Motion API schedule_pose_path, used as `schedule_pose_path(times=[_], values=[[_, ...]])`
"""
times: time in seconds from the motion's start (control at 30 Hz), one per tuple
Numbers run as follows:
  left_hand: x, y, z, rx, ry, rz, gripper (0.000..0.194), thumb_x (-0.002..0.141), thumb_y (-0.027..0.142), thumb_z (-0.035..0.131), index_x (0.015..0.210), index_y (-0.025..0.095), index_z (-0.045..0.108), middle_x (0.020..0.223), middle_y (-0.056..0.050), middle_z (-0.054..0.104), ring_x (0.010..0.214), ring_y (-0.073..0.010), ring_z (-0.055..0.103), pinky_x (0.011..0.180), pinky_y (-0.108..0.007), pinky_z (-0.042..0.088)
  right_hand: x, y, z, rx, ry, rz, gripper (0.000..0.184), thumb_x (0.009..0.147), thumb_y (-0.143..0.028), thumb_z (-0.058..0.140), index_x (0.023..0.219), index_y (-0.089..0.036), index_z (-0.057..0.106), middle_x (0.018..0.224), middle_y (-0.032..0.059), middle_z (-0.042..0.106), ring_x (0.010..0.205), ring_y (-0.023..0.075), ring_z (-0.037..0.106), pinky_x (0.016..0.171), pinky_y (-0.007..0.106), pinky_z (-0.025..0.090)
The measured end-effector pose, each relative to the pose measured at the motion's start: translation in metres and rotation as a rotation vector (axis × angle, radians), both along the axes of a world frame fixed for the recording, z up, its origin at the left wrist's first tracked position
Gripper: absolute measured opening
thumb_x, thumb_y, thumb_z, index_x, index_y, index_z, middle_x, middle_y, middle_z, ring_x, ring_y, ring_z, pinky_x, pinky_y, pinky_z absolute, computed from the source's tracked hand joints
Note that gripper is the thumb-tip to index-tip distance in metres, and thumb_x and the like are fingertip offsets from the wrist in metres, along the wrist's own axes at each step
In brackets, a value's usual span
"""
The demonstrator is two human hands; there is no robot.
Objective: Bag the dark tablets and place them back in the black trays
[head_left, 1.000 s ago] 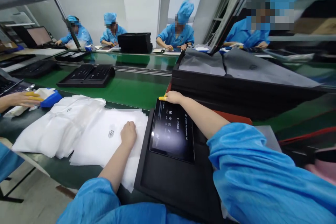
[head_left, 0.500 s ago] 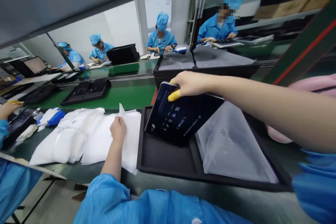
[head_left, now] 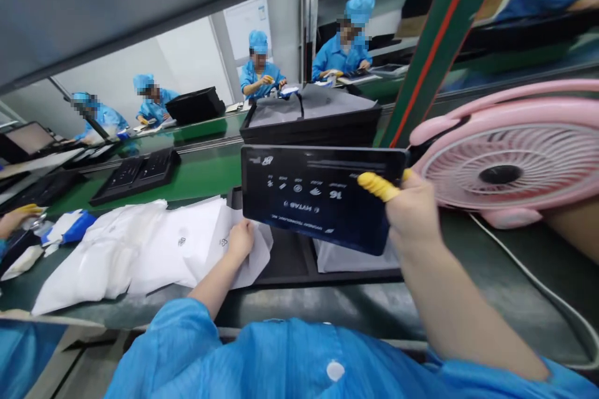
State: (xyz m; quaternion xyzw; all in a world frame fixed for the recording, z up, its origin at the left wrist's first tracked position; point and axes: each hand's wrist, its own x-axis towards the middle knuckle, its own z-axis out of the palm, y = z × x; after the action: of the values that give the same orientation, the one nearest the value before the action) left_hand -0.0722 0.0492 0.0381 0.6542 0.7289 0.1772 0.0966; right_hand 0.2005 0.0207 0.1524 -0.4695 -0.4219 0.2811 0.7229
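Note:
Yellow covers on the thumb and a fingertip mark my right hand (head_left: 412, 206), which is closed on the right end of a dark tablet (head_left: 299, 199). The tablet is held up with its printed face toward me, the text upside down. My left hand (head_left: 241, 240) pinches a translucent white sleeve bag (head_left: 259, 255) at the right of a pile of such bags (head_left: 173, 243). Below the tablet lies a black two-compartment tray (head_left: 285, 262), partly hidden. In its right compartment sits a bagged item (head_left: 346, 259).
A pink fan (head_left: 505, 156) stands at the right, its white cable (head_left: 528, 280) on the bench. Stacked black trays (head_left: 309, 124) are behind the tablet. Another tray (head_left: 135, 174) rests on the green belt (head_left: 201, 168). A co-worker's hand (head_left: 19, 218) shows at far left.
My right hand has lifted the tablet from over the tray and turned it to face me. My left hand has drawn a bag rightward, over the tray's left edge. The view has swung right.

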Motion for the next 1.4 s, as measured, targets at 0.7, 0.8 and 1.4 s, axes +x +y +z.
schedule_pose_path(times=[0.7,0.8,1.4], values=[[0.02,-0.029,0.094,0.273,-0.22,-0.404,0.022,0.082,0.035,0.035,0.066,0.021,0.042,0.06,0.002,0.048,0.059,-0.0122,0.046,0.061,-0.024,0.038,-0.053,-0.015,-0.083,-0.134,-0.108,0.277,0.028,0.057,-0.045,0.068,0.068,-0.019,0.064,0.062,0.0027,0.065,0.057,0.019,0.058,0.057,0.033,0.049],[0.026,-0.038,0.079,0.19,-0.204,-0.36,0.026,0.084,0.036,0.03,0.066,0.021,0.04,0.056,0.002,0.045,0.055,-0.012,0.046,0.059,-0.023,0.038,-0.049,-0.001,-0.082,-0.17,0.111,0.178,0.034,0.055,-0.046,0.07,0.074,-0.018,0.063,0.068,0.0031,0.065,0.062,0.0188,0.058,0.061,0.033,0.049],[0.032,-0.011,0.163,0.311,0.099,-0.491,0.027,0.075,0.037,0.054,0.093,0.018,0.058,0.098,-0.009,0.062,0.098,-0.0228,0.052,0.082,-0.031,0.041,-0.087,0.022,-0.051,-0.127,0.106,0.428,0.026,0.053,-0.036,0.067,0.07,-0.017,0.059,0.063,0.0005,0.061,0.06,0.0164,0.054,0.058,0.029,0.046]])
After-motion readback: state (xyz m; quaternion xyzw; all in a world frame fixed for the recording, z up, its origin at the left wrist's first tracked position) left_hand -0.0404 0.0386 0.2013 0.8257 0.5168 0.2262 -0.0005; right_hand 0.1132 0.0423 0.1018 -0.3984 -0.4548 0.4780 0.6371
